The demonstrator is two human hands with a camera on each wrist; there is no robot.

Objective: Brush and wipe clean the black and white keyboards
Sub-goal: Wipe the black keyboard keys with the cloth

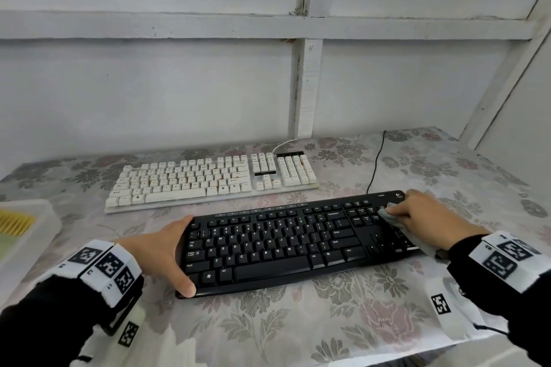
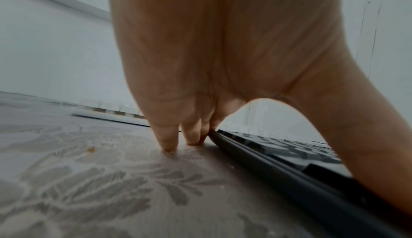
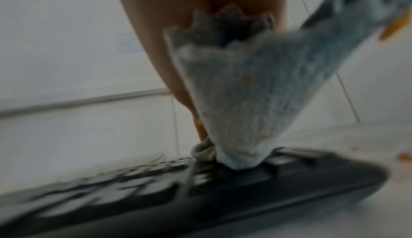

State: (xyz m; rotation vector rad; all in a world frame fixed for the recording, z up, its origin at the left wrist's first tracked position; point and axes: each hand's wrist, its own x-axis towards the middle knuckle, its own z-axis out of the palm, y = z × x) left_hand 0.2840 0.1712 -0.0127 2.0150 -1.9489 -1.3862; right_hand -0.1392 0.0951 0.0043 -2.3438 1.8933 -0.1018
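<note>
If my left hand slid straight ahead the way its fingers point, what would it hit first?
Probably the white keyboard, at its front edge; only bare tablecloth seems to lie between, though depth is unclear.

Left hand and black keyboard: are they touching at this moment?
Touching. The head view shows the left hand bracing the black keyboard at its left end, thumb on its near corner; the left wrist view shows fingers against its edge.

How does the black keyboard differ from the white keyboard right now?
The black keyboard lies nearer the person, the white keyboard behind it. The left hand braces the black keyboard and the right hand presses a cloth on it; the white keyboard is untouched. The white keyboard has brownish stains, the black keyboard none visible. Both lie flat on the tablecloth.
</note>
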